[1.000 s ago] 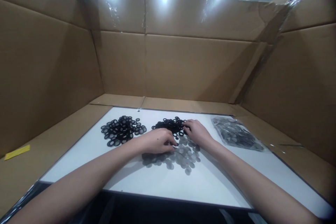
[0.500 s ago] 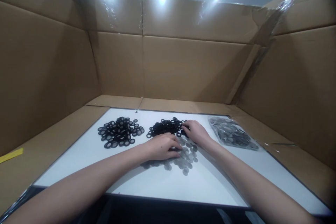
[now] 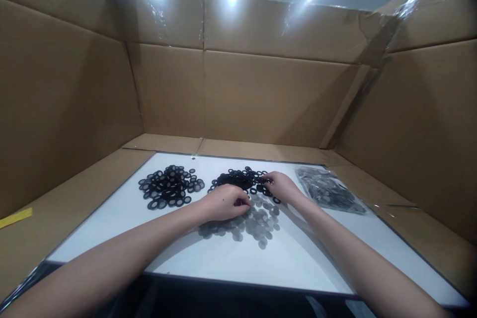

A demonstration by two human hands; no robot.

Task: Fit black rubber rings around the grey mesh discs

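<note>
My left hand (image 3: 226, 202) hovers over the pile of thin grey discs (image 3: 257, 223), with its thumb and fingers curled together. Whatever it may be pinching is hidden by the fingers. My right hand (image 3: 281, 187) is at the right side of the heap of black rings (image 3: 234, 179). Its fingertips are closed on a black ring at the heap's edge, partly covered by the fingers. Left of both hands lies another pile, of black rings with grey discs in their centres (image 3: 169, 186).
A clear plastic bag (image 3: 330, 190) full of grey discs lies on the right of the white tabletop (image 3: 294, 268). Cardboard walls (image 3: 276, 99) stand around the left, back and right. A yellow strip (image 3: 15, 218) is at the far left.
My left hand has lifted off the grey discs and moved slightly left, its fingers curling together. My right hand has shifted slightly at the black rings, and a loose ring now shows beneath it.
</note>
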